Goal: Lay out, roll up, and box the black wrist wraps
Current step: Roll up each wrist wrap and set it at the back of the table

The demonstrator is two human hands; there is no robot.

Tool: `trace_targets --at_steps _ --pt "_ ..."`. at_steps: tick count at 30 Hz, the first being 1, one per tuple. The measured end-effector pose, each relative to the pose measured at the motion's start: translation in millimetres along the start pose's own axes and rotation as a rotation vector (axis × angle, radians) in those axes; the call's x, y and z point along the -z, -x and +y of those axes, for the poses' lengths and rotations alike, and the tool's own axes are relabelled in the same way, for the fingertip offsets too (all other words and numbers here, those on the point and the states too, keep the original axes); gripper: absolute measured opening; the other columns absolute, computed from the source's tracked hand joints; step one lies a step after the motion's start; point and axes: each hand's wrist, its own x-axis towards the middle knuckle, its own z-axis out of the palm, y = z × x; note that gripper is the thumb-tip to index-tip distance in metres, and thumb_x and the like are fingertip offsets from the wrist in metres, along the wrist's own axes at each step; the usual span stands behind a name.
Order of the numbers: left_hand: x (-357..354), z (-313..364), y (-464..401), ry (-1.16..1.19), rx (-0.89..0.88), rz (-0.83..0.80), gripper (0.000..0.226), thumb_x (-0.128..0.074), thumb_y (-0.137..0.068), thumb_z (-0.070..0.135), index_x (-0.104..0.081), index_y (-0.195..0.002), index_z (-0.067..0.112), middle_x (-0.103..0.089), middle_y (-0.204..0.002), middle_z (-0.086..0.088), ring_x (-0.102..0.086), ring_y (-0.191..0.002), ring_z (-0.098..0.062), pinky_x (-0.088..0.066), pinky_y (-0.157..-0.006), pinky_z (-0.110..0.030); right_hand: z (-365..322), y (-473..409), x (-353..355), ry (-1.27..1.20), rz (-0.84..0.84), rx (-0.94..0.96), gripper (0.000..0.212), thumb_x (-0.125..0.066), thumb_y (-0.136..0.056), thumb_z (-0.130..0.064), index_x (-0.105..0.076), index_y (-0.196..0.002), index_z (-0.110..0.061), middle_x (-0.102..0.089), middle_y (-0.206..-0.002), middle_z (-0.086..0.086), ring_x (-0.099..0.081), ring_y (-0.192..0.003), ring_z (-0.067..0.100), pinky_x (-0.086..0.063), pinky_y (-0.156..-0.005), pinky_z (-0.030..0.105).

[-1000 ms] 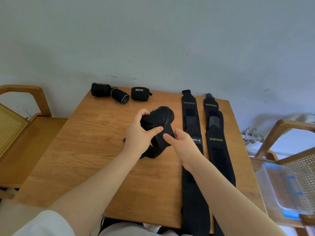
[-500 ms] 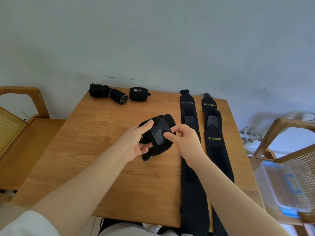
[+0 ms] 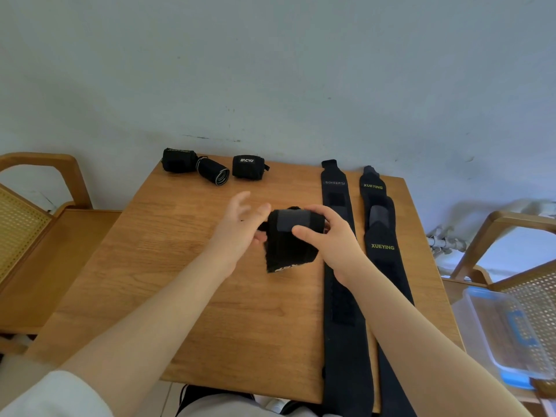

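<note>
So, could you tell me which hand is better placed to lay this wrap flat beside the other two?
The right hand: it already grips the half-unrolled wrap and sits next to the BOKEERSI wrap. The left hand is open beside it.

Both bare forearms reach fwd from near edge, converging mid-scene. Right hand grips the partly rolled black fabric wrist wrap, thumb across its front, fingers curled over the top. Left hand just left of it, fingers spread & relaxed, fingertips near wrap's left end; contact unclear.
</note>
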Motion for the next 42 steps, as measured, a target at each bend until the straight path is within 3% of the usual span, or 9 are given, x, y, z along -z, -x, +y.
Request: trace_targets --at_steps 4,7,11,18,22,25,31,36,42 --pt "-5 -15 18 -0.126 -0.197 0.058 0.057 -0.069 -0.082 0.034 -0.042 -0.132 0.025 -0.044 -0.134 0.008 -0.050 -0.102 0.001 -0.043 -0.086 -0.020 1 -3 2 -0.245 0.069 -0.235 0.044 -0.071 -0.083 -0.027 -0.052 -0.122 -0.021 -0.061 -0.115 0.006 -0.060 -0.104 0.023 -0.054 -0.090 0.043" --pt "-12 -21 22 -0.132 -0.177 -0.059 0.059 -0.073 -0.079 0.027 -0.042 -0.129 0.025 -0.049 -0.128 0.011 -0.050 -0.114 -0.007 -0.043 -0.096 -0.028 -2 -1 -1 -0.344 0.012 -0.271 0.039 -0.070 -0.084 -0.026 -0.055 -0.118 -0.016 -0.062 -0.115 0.011 -0.062 -0.102 0.026 -0.056 -0.085 0.045" --pt "-10 -13 22 0.040 -0.233 -0.180 0.065 -0.070 -0.082 0.017 -0.038 -0.135 0.035 -0.049 -0.128 0.009 -0.059 -0.106 -0.011 -0.055 -0.086 -0.033 -12 -3 4 -0.388 -0.078 -0.356 0.040 -0.067 -0.084 -0.034 -0.056 -0.118 -0.014 -0.063 -0.112 0.011 -0.062 -0.103 0.027 -0.056 -0.084 0.042" --pt "-14 -5 16 0.054 -0.185 -0.124 0.056 -0.062 -0.088 0.028 -0.042 -0.140 0.028 -0.055 -0.129 0.008 -0.051 -0.117 -0.011 -0.046 -0.087 -0.023 -13 3 2 -0.113 -0.158 -0.099 0.065 -0.070 -0.083 -0.020 -0.033 -0.136 -0.033 -0.055 -0.121 -0.001 -0.060 -0.107 0.021 -0.054 -0.089 0.042" --pt "-11 -3 14 0.021 -0.150 -0.143 0.061 -0.066 -0.085 0.029 -0.039 -0.140 0.029 -0.052 -0.131 0.006 -0.050 -0.117 -0.012 -0.048 -0.090 -0.030 -14 4 9 -0.170 -0.159 -0.063 0.044 -0.069 -0.083 -0.016 -0.047 -0.116 -0.037 -0.058 -0.113 -0.003 -0.063 -0.101 0.020 -0.058 -0.083 0.039" --pt "-6 -3 14 -0.002 -0.133 -0.222 0.070 -0.072 -0.080 0.019 -0.036 -0.139 0.030 -0.049 -0.126 0.012 -0.050 -0.102 -0.002 -0.044 -0.072 -0.016 -12 3 10 -0.066 -0.184 -0.043 0.044 -0.070 -0.082 -0.020 -0.047 -0.118 -0.034 -0.060 -0.110 -0.004 -0.064 -0.097 0.014 -0.056 -0.073 0.022" --pt "2 -6 13 -0.060 -0.145 -0.340 0.081 -0.074 -0.077 0.009 -0.032 -0.140 0.038 -0.049 -0.134 0.007 -0.053 -0.117 -0.016 -0.050 -0.095 -0.044 -12 -4 13 -0.229 -0.189 -0.219 0.033 -0.065 -0.086 -0.030 -0.054 -0.116 -0.023 -0.061 -0.115 0.008 -0.062 -0.106 0.024 -0.053 -0.092 0.045" --pt "3 -1 8 0.001 -0.063 -0.310 0.059 -0.066 -0.084 0.029 -0.040 -0.136 0.037 -0.058 -0.121 0.010 -0.053 -0.114 -0.013 -0.038 -0.104 -0.043 -10 -1 16 -0.202 -0.284 -0.028 0.060 -0.073 -0.078 -0.022 -0.042 -0.130 -0.029 -0.055 -0.123 0.003 -0.060 -0.110 0.022 -0.055 -0.087 0.039" --pt "1 1 9 0.021 0.014 -0.394 0.063 -0.069 -0.074 0.042 -0.047 -0.130 0.024 -0.063 -0.116 0.004 -0.061 -0.106 -0.015 -0.045 -0.101 -0.039 -13 -3 11 -0.204 -0.101 -0.108 0.037 -0.066 -0.085 -0.027 -0.053 -0.119 -0.021 -0.065 -0.109 0.004 -0.067 -0.095 0.017 -0.056 -0.076 0.028"
